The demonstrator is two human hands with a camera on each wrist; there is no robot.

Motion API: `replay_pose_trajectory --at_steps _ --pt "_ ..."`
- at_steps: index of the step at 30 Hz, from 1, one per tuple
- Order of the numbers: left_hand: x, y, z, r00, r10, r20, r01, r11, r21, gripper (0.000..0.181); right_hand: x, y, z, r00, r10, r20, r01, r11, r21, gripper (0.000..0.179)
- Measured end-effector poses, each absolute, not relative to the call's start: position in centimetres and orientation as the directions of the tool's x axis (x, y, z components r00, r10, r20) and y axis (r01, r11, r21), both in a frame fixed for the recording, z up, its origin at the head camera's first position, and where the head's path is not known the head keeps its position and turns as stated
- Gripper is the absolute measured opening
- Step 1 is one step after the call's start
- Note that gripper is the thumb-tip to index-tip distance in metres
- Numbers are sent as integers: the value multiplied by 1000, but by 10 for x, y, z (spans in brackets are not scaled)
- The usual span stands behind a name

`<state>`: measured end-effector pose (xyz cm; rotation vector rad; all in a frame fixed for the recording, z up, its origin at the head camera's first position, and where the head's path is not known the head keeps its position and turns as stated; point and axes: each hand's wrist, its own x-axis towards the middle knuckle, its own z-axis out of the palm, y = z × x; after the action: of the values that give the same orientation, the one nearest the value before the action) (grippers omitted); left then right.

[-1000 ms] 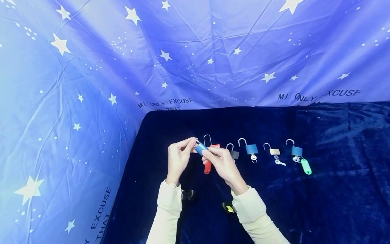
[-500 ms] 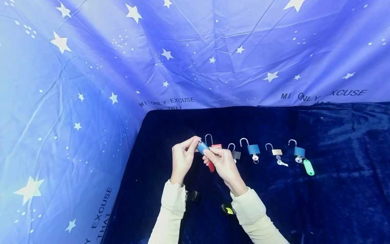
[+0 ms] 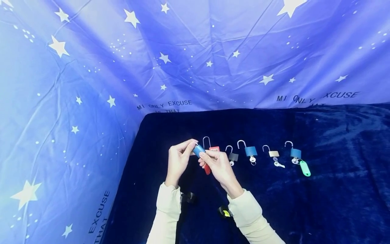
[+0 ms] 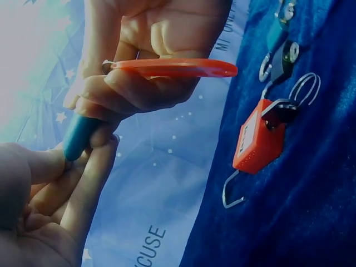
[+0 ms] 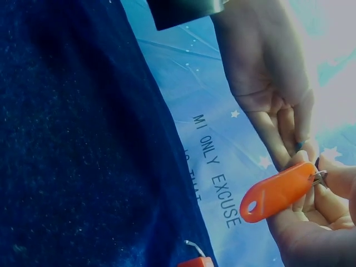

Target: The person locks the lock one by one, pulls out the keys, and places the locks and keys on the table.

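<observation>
In the middle of the head view, a small blue padlock (image 3: 199, 149) is held in the air between two hands. The left hand (image 3: 178, 161) pinches its upper left end with thumb and fingers, and the right hand (image 3: 219, 166) clamps its lower right end, also between thumb and fingers. The fingertips cover the shackle, so I cannot tell how it stands. In the right wrist view, an orange-red tag (image 5: 278, 192) hangs on a small metal ring at the right fingers, lower right of the frame. Just behind the right hand in the head view lies a red padlock (image 3: 214, 149), partly covered. To the right of it, in one row, lie a dark padlock (image 3: 233, 157), a larger blue padlock (image 3: 251, 151), a gold padlock (image 3: 274, 154) and a blue padlock with a green tag (image 3: 305, 168), on dark blue cloth (image 3: 335, 206), with shackles open.
</observation>
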<state>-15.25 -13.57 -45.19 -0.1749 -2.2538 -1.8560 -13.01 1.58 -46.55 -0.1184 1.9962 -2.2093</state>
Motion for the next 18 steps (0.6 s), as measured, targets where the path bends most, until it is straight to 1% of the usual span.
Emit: replay_pose_trajectory --at_steps 3,6,9,12,14,18 --pt "-153 -140 -455 -980 -34 196 191 103 976 23 -129 13 -465 -984 -171 -48 66 -101 -993 25" --pt "-154 -143 -456 -987 -11 159 158 70 985 31 -129 11 -464 -986 -161 -46 65 -109 -992 24" --pt "-154 -146 -456 -994 30 109 112 101 989 31 -130 10 -463 -987 -154 -39 57 -118 -991 23" --pt "-153 -149 -456 -995 73 67 78 158 984 25 -129 9 -462 -987 -156 -35 54 -123 -991 24" --pt "-153 -150 -454 -994 94 55 71 181 981 22 -129 9 -462 -986 -163 -34 54 -119 -991 24" --pt "-152 -150 -448 -995 86 54 71 202 977 20 -128 7 -462 -983 -181 -36 58 -119 -991 26"
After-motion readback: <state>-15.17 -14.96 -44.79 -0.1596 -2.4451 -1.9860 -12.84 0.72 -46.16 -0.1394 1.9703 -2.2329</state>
